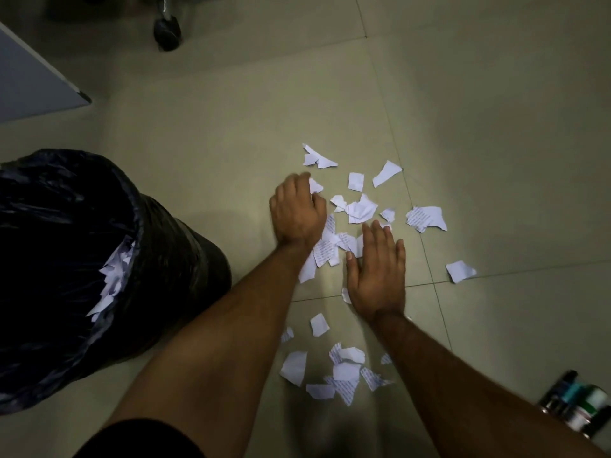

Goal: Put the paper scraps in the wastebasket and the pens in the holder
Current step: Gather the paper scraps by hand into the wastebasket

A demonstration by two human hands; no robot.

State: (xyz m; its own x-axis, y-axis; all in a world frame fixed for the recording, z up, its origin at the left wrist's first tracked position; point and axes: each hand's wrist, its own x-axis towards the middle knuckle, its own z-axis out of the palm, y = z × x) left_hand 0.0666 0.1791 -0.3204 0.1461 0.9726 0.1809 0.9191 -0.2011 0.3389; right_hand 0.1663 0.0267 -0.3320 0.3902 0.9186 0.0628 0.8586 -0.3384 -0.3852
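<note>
Dozens of paper scraps point(358, 211) litter floor point(496, 127). Left hand point(297, 213) curls onto scraps, grasp possibly partial; right hand point(378, 276) flat, fingers straight, pressing. Wastebasket point(82, 259) left (some already inside). Risk: loose bunch spilling mid-carry.

Pale tiled floor point(463, 110) beneath me, torn paper scraps point(358, 209) strewn across its middle and more scraps toward six o'clock. A black-lined wastebasket point(172, 259) stands at nine o'clock, a chair castor point(167, 31) at twelve, a holder point(577, 403) of pens at four o'clock.
</note>
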